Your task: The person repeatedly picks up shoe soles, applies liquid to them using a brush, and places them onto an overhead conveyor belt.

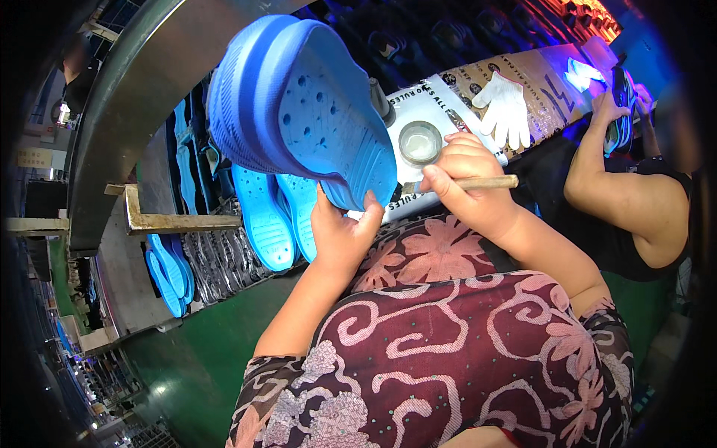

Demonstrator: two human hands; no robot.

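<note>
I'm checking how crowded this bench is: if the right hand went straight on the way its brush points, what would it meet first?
Probably the blue clog held by the left hand; the right hand aims its brush leftward at the heel, though depth is unclear.

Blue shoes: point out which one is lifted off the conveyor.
The big blue clog, held up sole-out by the left hand. The other blue shoes and soles lie flat on the belt beneath it.
</note>
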